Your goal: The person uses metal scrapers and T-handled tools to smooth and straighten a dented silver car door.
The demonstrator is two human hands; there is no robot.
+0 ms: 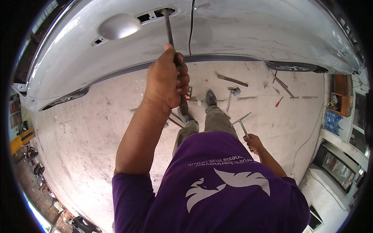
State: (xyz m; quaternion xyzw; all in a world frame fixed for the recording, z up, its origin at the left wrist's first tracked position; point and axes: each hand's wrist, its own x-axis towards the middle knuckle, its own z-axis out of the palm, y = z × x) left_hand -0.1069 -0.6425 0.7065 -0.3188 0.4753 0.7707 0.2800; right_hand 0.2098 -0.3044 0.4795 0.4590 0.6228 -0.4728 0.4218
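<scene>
My left hand (165, 77) is raised in front of the silver car, its fingers wrapped round a dark metal pry bar (169, 30). The bar's upper end meets the handle opening (157, 15) in the car door (128, 54), beside a rounded recess (119, 27). How deep the tip goes, I cannot tell. Its lower end sticks out under my fist. Low at my right side, my right hand (254, 144) grips the handle of a hammer (241, 121) with a long, thin head. The hammer is apart from the car.
On the tiled floor lie a flat metal strip (232, 80), more long bars (284, 86) and a red-handled tool (278, 102). My shoes (211, 98) stand among them. A cable (303, 145) runs along the right, near a wooden cabinet (342, 95). Wheels (293, 67) show under the car.
</scene>
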